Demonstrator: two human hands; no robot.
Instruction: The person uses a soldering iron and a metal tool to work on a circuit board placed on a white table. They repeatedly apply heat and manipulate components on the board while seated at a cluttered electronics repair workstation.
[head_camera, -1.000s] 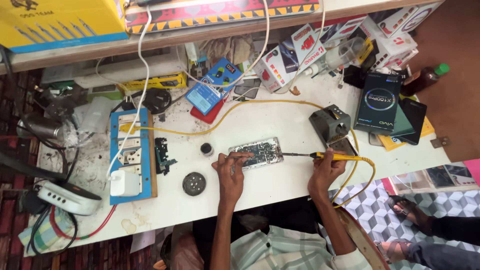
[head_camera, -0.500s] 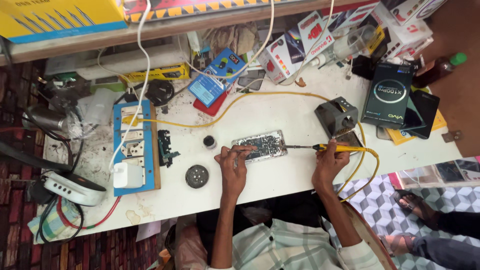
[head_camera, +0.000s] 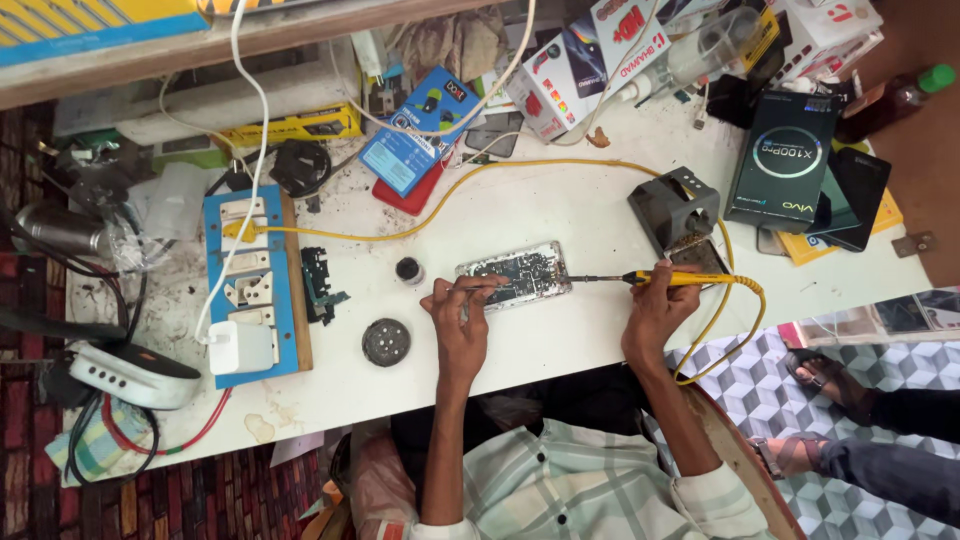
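Note:
An opened phone (head_camera: 515, 273) with its circuit board showing lies on the white workbench (head_camera: 520, 345). My left hand (head_camera: 458, 318) holds thin tweezers (head_camera: 478, 288) whose tip rests at the phone's left end. My right hand (head_camera: 655, 305) grips a yellow-handled soldering iron (head_camera: 660, 279), its metal tip touching the phone's right edge. The iron's yellow cable (head_camera: 735, 310) loops down past my right wrist and runs back across the bench.
A grey iron stand (head_camera: 673, 208) sits right of the phone. A small black pot (head_camera: 408, 270), a round dark tin (head_camera: 386, 342) and a blue switch board (head_camera: 252, 285) lie to the left. Boxes (head_camera: 795, 160) crowd the back. Another person's sandalled feet (head_camera: 830, 385) are at right.
The camera view has shifted slightly. Both hands stay at the phone, with the tweezers and soldering iron held against it much as before.

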